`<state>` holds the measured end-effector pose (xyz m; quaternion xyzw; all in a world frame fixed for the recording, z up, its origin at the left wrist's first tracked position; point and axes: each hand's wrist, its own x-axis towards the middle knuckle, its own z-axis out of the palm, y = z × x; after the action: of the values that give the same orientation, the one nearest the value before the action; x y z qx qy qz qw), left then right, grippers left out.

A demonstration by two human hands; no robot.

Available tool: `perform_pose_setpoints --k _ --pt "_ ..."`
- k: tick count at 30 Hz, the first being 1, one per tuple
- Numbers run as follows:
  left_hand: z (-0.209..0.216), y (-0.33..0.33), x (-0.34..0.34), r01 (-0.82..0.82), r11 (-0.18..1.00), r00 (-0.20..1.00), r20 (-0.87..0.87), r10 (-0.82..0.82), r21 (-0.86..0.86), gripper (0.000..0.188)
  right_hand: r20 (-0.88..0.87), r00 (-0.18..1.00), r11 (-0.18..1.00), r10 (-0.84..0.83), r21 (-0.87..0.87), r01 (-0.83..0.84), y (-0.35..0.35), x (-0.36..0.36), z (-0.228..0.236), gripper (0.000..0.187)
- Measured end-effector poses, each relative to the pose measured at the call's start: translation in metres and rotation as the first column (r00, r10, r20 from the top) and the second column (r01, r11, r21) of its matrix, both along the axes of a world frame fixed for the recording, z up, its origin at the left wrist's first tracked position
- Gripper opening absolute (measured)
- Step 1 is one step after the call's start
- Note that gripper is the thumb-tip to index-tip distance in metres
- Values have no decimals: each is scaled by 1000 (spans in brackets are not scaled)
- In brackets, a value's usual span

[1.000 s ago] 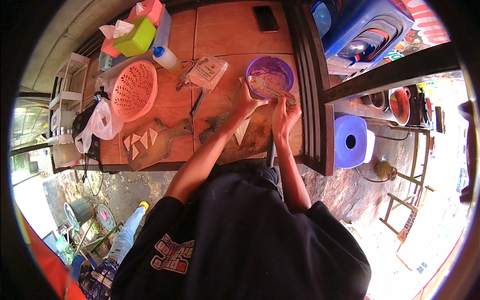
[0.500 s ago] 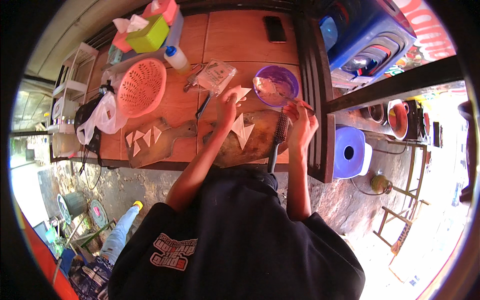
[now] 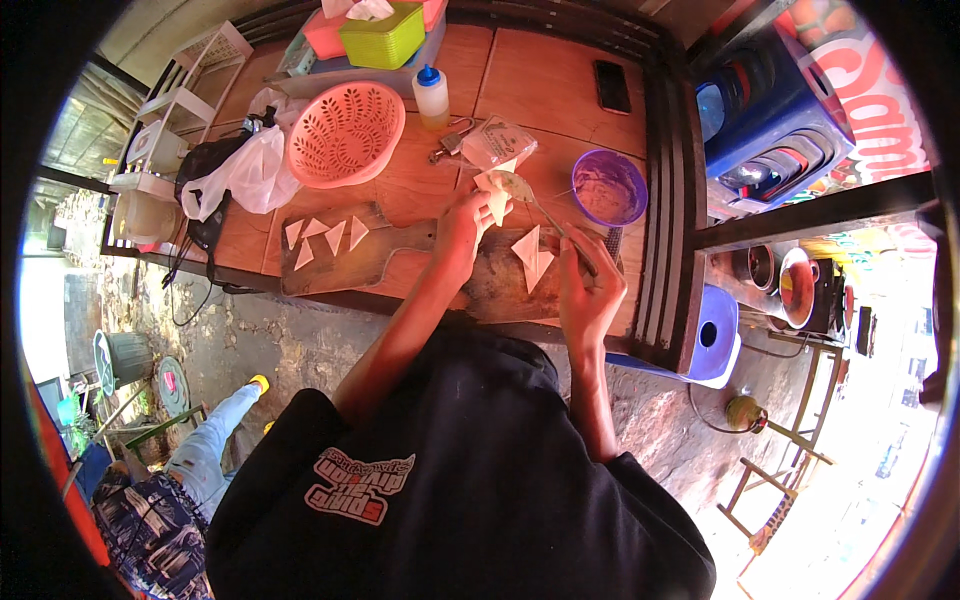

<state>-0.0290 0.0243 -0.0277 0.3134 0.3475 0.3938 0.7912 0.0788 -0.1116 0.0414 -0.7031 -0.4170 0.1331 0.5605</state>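
Note:
My left hand (image 3: 463, 238) holds up a pale folded pastry wrapper (image 3: 497, 207), its fingers closed around the lower part. In my right hand (image 3: 592, 290) is the handle of a spoon (image 3: 545, 213), whose filling-covered bowl rests against the top of that wrapper. Below them, several white wrapper triangles (image 3: 530, 258) lie on a dark round wooden board (image 3: 487, 280). A purple bowl (image 3: 625, 208) with pinkish-beige filling stands just beyond my right hand. Several folded triangles (image 3: 334, 236) sit apart on a second wooden board (image 3: 370, 268) at the left.
Behind the boards stand a pink perforated basket (image 3: 345, 135), a squeeze bottle (image 3: 431, 100) with a blue cap and a clear packet (image 3: 498, 143). A phone (image 3: 612, 87) lies at the back right. White plastic bags (image 3: 245, 180) bunch up on the left. A dark post borders the table's right side.
My right hand has brought the spoon from the purple bowl left to the wrapper in my left hand, carrying filling. The view has shifted, so the table things appear farther right.

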Motion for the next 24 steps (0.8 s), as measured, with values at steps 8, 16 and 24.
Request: perform_pose_setpoints --k 8,16,24 --pt "1 0 -33 99 985 992 -91 -87 141 30 282 957 942 62 -335 38 -4 -34 11 24" --pt "-1 19 -71 303 950 927 -254 -275 78 25 214 972 901 -98 -396 178 -14 -64 11 24" --pt "3 34 -84 510 859 855 -91 -511 -36 24 258 961 917 -104 -350 193 -9 -76 20 25"
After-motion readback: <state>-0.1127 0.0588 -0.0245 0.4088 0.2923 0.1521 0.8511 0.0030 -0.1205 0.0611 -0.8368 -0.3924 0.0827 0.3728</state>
